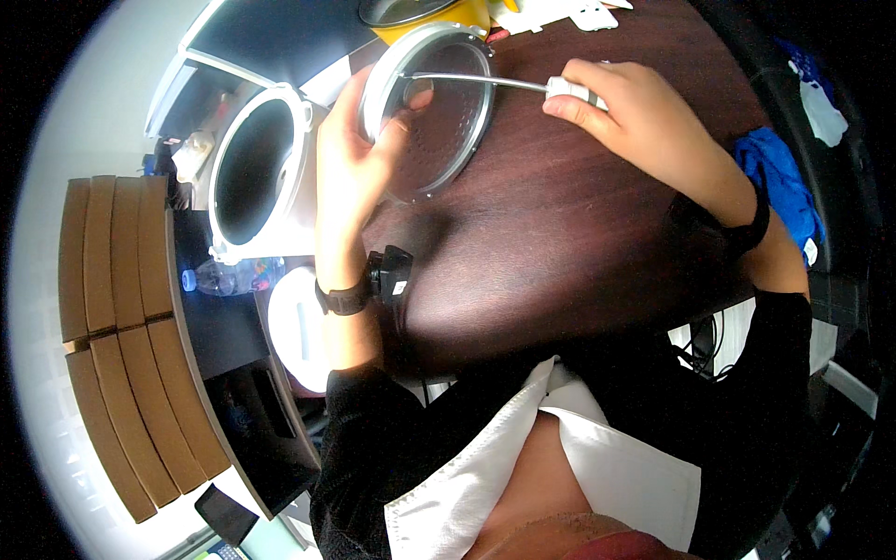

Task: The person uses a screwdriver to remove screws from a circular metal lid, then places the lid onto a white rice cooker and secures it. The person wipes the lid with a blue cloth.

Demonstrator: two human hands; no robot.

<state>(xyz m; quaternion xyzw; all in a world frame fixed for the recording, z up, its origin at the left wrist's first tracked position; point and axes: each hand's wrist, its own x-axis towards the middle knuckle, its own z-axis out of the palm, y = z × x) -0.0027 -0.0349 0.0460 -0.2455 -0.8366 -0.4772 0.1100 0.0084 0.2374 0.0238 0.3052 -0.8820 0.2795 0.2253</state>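
Note:
My left hand (pixel 353 154) grips a round clear lid (pixel 439 131) with a white rim, holding it tilted up over the dark table. The thumb and a fingertip show at its face. In my right hand (pixel 630 101) is the white handle of a screwdriver-like tool (pixel 495 81) with a long, thin metal shaft. The shaft reaches left across the lid; its tip ends near my left fingers, and I cannot tell exactly what it touches. Beside my left forearm stands a white, drum-like housing (pixel 297 187) with a dark round opening.
A yellow container (pixel 474 16) stands at the far edge, with white pieces (pixel 590 13) to its right. A black device (pixel 393 271) sits by my left wrist. Left are a plastic bottle (pixel 233 278) and brown boxes (pixel 131 261). Blue cloth (pixel 777 173) lies right of the table (pixel 551 243).

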